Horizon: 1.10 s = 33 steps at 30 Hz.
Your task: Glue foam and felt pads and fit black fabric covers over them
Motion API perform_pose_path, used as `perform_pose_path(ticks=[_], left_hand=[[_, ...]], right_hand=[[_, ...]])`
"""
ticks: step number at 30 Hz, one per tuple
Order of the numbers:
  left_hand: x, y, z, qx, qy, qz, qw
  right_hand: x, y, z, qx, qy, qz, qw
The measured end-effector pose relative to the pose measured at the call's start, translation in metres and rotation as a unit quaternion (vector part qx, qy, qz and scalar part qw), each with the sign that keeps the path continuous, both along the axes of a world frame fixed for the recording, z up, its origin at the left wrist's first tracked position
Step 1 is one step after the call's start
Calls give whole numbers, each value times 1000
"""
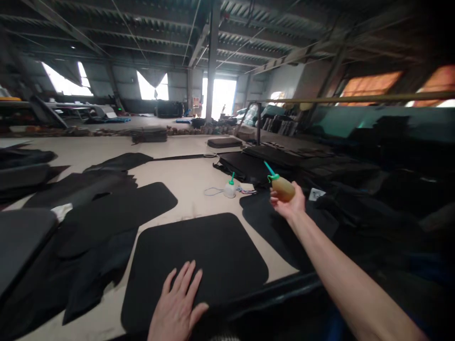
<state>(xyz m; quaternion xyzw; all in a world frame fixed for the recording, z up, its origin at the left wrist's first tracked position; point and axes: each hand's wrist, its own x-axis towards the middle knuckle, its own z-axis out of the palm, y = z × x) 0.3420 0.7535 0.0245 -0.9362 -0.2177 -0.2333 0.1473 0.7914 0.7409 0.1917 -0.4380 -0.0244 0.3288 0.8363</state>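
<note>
My left hand (178, 303) lies flat, fingers spread, on a black mat (209, 246) with rounded corners at the near side of the table. In my right hand (293, 203) is a squeeze bottle (283, 188) with yellowish-brown contents and a green nozzle, held up and tilted to the left above the dark pieces. A second, whitish squeeze bottle (230, 190) with a green nozzle stands on the table beyond the mat. Beside it lie a looped cord (213, 191) and a small bundle of coloured strands (246, 190).
Black sheets (103, 213) overlap along the left of the pale table (188, 182). Stacked dark pieces (270, 161) lie at the right. Two further stacks, one dark (149, 135) and one flat (224, 142), sit towards the far edge. A post (259, 124) rises beyond.
</note>
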Motion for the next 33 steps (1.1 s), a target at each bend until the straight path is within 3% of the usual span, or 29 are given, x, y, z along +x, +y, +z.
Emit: perform_pose_path(ticks=[3, 7, 12, 15, 18, 23, 29, 33], left_hand=[[-4, -9, 12, -113, 33, 26, 993], [-9, -11, 19, -211, 37, 30, 976], [-10, -15, 19, -252, 5, 27, 967], [-9, -17, 18, -273, -4, 42, 961], [-9, -18, 18, -269, 1, 48, 962], [-15, -16, 21, -259, -5, 41, 965], [-17, -15, 22, -264, -8, 9, 964], [-25, -11, 33, -278, -17, -4, 960]], right_hand=[[-55, -14, -24, -19, -60, 156, 986], [-140, -20, -43, -114, -55, 231, 965], [-237, -19, -61, -113, -167, 426, 882], [-265, -16, -74, -90, -196, 464, 859], [-272, -16, -81, -72, -200, 488, 846], [-272, -21, -83, -79, -216, 483, 845], [-273, -18, -100, -84, -103, 336, 932], [-264, -17, -107, -94, -51, 262, 959]])
